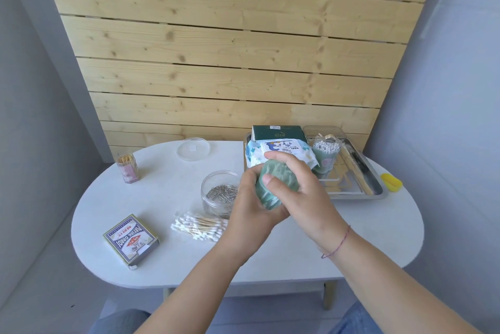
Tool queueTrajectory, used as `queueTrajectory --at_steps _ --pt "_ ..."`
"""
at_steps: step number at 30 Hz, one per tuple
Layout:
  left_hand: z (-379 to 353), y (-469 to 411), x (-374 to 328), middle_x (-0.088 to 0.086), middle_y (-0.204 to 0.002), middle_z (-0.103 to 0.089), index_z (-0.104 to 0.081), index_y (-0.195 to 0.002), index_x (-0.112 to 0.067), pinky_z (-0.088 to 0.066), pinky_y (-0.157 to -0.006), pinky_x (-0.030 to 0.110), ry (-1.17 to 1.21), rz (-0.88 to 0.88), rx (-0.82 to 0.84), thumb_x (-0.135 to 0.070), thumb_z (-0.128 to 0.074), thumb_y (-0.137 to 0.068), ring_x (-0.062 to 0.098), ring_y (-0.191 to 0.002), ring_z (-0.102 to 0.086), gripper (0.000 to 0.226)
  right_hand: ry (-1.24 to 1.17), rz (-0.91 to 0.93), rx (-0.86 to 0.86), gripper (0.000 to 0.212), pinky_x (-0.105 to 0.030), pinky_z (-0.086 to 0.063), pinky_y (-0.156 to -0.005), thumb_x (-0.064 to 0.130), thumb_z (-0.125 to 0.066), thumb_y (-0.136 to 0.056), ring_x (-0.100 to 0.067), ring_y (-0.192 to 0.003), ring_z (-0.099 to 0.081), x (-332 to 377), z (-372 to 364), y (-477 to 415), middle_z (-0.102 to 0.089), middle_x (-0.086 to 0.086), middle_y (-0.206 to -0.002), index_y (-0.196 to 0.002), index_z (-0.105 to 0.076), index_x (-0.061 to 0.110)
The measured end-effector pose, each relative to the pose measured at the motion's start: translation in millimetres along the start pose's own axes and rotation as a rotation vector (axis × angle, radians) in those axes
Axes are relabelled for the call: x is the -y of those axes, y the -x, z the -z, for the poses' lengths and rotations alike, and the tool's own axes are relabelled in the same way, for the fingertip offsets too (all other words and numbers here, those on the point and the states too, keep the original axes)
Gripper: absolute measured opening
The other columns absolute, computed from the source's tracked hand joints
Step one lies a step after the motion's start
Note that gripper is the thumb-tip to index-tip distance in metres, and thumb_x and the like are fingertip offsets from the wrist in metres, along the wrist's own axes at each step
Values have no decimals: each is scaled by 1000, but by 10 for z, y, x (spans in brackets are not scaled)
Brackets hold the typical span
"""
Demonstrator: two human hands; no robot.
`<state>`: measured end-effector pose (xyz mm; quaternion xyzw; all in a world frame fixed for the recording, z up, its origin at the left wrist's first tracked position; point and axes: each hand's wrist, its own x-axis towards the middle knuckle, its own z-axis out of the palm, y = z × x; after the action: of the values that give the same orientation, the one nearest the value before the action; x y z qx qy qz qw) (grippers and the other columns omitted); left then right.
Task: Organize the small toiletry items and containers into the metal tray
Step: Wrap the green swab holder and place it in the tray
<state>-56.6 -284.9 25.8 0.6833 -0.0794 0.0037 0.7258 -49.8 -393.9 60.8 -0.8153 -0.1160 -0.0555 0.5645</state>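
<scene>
Both hands hold a pale green ribbed container [273, 184] above the white table, just left of the metal tray [376, 190]. My left hand [251, 206] grips its lower part. My right hand [300, 187] wraps over its top. Inside the tray lie a baby wipes pack [284, 151], a dark green box [278, 132], a clear box [323, 132] and a green cup of cotton swabs [326, 155]. On the table lie loose cotton swabs [198, 226], a clear jar of paper clips [217, 193], a toothpick holder [128, 168] and a clear round lid [193, 148].
A box of playing cards [131, 240] rests near the table's front left edge. A yellow object [391, 183] sits right of the tray. A wooden slat wall stands behind the table [351, 239], with grey walls at both sides.
</scene>
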Motion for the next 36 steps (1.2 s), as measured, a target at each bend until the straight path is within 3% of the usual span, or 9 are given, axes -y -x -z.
queueTrajectory --at_steps 3,5,9,13,18,24,28,30,36 --pt "-49 -5 -2 -6 -111 -65 -48 -121 -23 -52 -79 17 21 -3 -20 -3 -77 -75 -1 -97 -65 58 -328 -159 91 46 -34 -37 -109 49 -52 -84 -6 -124 -50 -13 69 -30 -55 7 -134 -128 -51 37" --pt "-60 -19 -6 -4 -112 -66 -47 -122 -23 -53 -83 20 52 2 -17 -5 -77 -76 3 -100 -66 58 -611 -351 182 43 -39 -40 -104 50 -48 -90 -12 -118 -56 -16 149 -63 -58 1 -135 -130 -50 34" --pt "-88 -48 -11 -2 -112 -66 -45 -122 -24 -52 -77 16 60 -10 -37 -4 -76 -77 3 -100 -66 58 -692 -647 397 55 -48 -44 -92 63 -45 -83 -19 -109 -59 -17 248 -97 -62 0 -131 -125 -59 30" --pt "-90 -49 -8 -4 -122 -64 -43 -129 -27 -52 -90 22 39 12 19 -15 -80 -73 5 -112 -62 68 -868 -652 315 51 -34 -57 -77 43 -47 -89 -24 -101 -64 -12 273 -159 -63 -12 -125 -128 -57 11" --pt "-61 -78 -82 -12 -134 -58 -46 -133 -37 -41 -107 31 159 144 131 -68 -48 -80 4 -126 -53 61 -706 -599 228 45 -51 -46 -95 42 -49 -88 -28 -100 -61 -133 239 -189 -65 -11 -118 -123 -60 16" --pt "-78 -104 -39 -1 -127 -61 -38 -130 -32 -51 -76 11 65 151 179 -21 -62 -91 8 -115 -61 47 -610 -654 238 41 -58 -43 -99 43 -48 -88 -27 -108 -63 -114 268 -184 -66 -11 -123 -120 -62 23" --pt "-25 -127 -20 -10 -104 -67 -45 -120 -29 -50 -77 14 -31 84 141 -7 -71 -83 -6 -91 -66 51 -405 -624 294 39 -55 -34 -103 53 -45 -88 -16 -112 -57 -44 303 -157 -63 10 -127 -124 -55 39" --pt "-15 -127 -32 -13 -100 -65 -48 -122 -24 -48 -70 9 -68 50 118 -9 -73 -81 -10 -83 -63 50 -284 -482 215 42 -40 -27 -106 45 -43 -93 -6 -124 -42 -18 318 -161 -46 18 -139 -135 -43 41" --pt "7 -156 -55 -12 -104 -69 -54 -118 -31 -53 -84 21 -109 30 78 -23 -76 -79 6 -101 -64 45 -81 -91 232 36 -11 -41 -85 36 -55 -90 22 -107 -46 -21 361 -157 -49 25 -131 -126 -56 35"
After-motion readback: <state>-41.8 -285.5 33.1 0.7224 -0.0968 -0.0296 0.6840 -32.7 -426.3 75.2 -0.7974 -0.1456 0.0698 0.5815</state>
